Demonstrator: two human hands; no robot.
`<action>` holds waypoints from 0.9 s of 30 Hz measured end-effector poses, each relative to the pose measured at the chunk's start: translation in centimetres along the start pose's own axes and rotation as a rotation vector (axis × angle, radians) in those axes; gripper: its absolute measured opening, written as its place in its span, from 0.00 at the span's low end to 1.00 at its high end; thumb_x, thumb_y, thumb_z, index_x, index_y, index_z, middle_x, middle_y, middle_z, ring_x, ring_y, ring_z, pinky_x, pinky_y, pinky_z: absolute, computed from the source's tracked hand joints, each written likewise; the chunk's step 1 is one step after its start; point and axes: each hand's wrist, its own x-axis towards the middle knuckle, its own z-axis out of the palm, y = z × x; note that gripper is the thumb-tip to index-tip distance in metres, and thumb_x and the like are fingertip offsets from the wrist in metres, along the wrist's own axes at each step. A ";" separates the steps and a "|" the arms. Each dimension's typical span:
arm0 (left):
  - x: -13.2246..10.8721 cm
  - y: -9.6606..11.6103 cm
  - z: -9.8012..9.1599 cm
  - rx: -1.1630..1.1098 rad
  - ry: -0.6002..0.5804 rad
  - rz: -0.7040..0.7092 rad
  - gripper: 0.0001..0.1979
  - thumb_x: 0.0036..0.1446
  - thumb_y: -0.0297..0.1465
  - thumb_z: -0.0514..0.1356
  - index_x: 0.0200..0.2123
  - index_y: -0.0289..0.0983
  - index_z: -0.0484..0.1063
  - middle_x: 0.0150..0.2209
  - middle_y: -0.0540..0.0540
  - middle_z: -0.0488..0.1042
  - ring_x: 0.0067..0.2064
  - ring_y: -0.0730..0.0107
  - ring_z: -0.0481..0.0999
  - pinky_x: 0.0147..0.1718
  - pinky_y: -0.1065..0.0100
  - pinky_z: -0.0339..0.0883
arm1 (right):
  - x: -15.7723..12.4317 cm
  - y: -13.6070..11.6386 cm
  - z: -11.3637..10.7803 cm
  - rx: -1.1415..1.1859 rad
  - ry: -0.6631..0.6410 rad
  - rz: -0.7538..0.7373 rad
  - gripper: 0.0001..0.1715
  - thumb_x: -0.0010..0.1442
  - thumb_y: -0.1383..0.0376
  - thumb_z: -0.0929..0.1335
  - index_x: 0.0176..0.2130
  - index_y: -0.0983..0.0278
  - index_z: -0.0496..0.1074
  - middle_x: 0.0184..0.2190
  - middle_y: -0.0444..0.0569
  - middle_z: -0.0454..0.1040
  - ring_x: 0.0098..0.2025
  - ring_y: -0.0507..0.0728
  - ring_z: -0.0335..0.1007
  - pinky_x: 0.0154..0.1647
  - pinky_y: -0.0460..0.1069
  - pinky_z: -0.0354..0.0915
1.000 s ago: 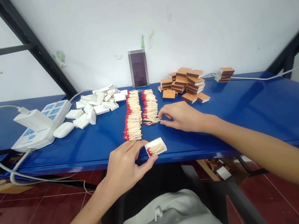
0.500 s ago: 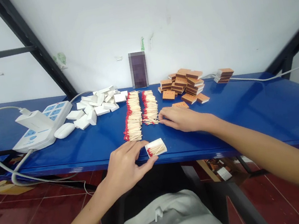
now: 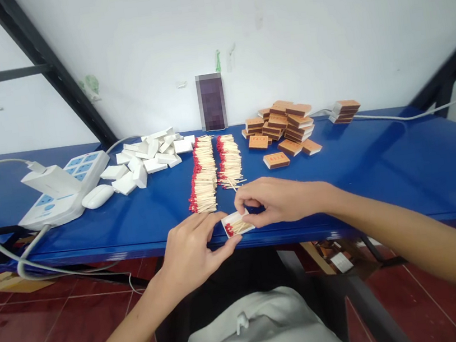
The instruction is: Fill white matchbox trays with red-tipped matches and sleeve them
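Note:
My left hand [image 3: 198, 244] grips a small white matchbox tray [image 3: 231, 217] by its ends, between thumb and fingers, at the front edge of the blue table. Red-tipped matches [image 3: 235, 228] lie inside the tray, heads to the left. Over the tray's right side, my right hand [image 3: 278, 200] has its thumb and fingers pinched on matches; how many is hidden. Just beyond the hands lie two rows of loose matches, a longer left row [image 3: 204, 177] and a shorter right row [image 3: 229, 156]. A stray match pokes out of the right row toward my right hand.
White trays [image 3: 151, 152] are heaped at the back left, near a mouse [image 3: 98, 196] and a power strip [image 3: 62, 197] with cables. Brown matchbox sleeves [image 3: 284, 123] are piled at the back right, beside a small stack [image 3: 344, 111]. A pixelated dark object [image 3: 211, 102] leans on the wall.
My right hand has moved from the right match row toward me and down to the tray. The left hand keeps its hold on the tray. A brown box once partly covered now shows fully.

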 end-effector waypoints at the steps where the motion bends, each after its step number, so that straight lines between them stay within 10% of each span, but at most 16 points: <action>1: 0.0 0.0 0.0 0.000 0.000 -0.001 0.16 0.61 0.41 0.63 0.45 0.35 0.75 0.25 0.51 0.70 0.27 0.69 0.71 0.28 0.69 0.61 | 0.0 0.2 -0.1 -0.002 0.023 0.006 0.04 0.61 0.64 0.67 0.35 0.63 0.68 0.25 0.38 0.62 0.25 0.49 0.55 0.28 0.46 0.51; 18: 0.2 0.0 -0.1 -0.015 0.006 0.004 0.16 0.61 0.41 0.63 0.45 0.35 0.75 0.27 0.50 0.73 0.27 0.69 0.72 0.28 0.69 0.63 | -0.2 2.0 -0.8 -0.169 0.000 0.119 0.11 0.71 0.62 0.59 0.39 0.64 0.66 0.35 0.50 0.72 0.34 0.55 0.65 0.35 0.48 0.56; 27: 0.1 -0.1 0.1 -0.003 0.013 0.011 0.16 0.61 0.42 0.63 0.45 0.35 0.75 0.26 0.50 0.72 0.27 0.68 0.72 0.28 0.68 0.63 | 2.6 2.3 1.4 -0.213 0.354 0.307 0.07 0.68 0.64 0.60 0.36 0.63 0.63 0.31 0.46 0.72 0.29 0.52 0.64 0.31 0.48 0.52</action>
